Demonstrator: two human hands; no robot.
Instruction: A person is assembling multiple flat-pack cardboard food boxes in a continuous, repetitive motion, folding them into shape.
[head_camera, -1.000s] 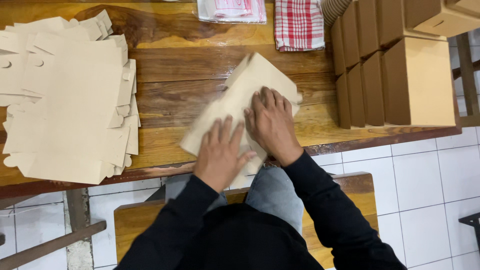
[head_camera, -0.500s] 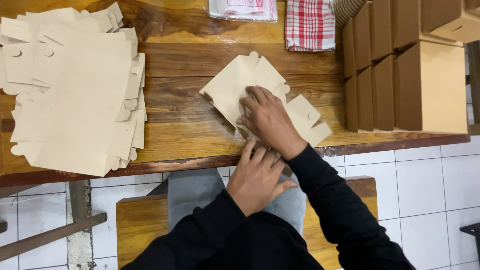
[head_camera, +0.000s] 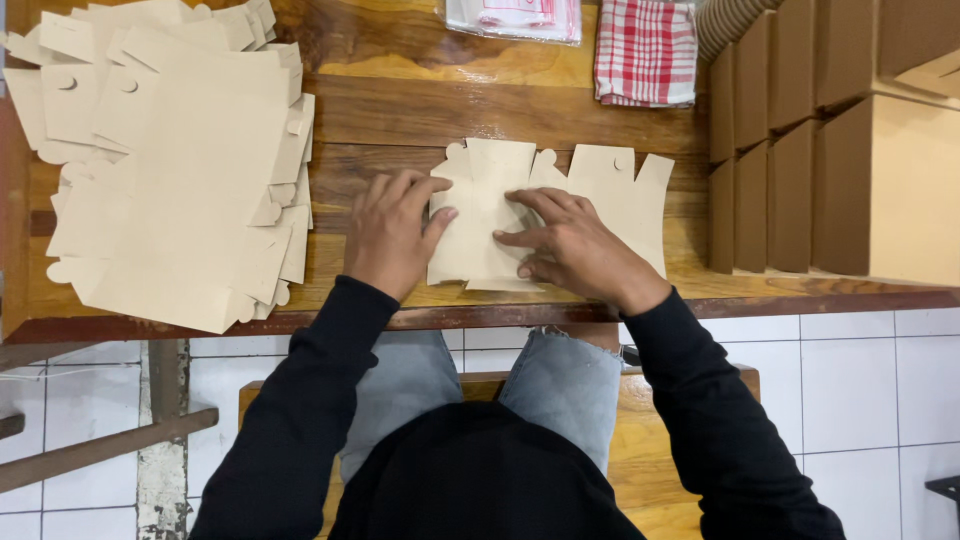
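Right now I judge I'm at the creasing step — both hands press a flat, die-cut cardboard box blank (head_camera: 500, 215) against the wooden table (head_camera: 400, 110). My left hand (head_camera: 392, 232) lies flat with its thumb on the blank's left edge; my right hand (head_camera: 572, 245) spreads its fingers over the middle panel, gripping nothing. Next I'd need a firm fold along a score line. Pale tan with rounded tabs, the blank lies right of the stack of unfolded blanks (head_camera: 165, 170), left of the assembled boxes (head_camera: 830, 160).

Surface (head_camera: 400, 110): bare strip betw. flat carton stack (head_camera: 180, 180) L & folded boxes (head_camera: 820, 170) R; checked cloth (head_camera: 645, 50) blocks far edge.
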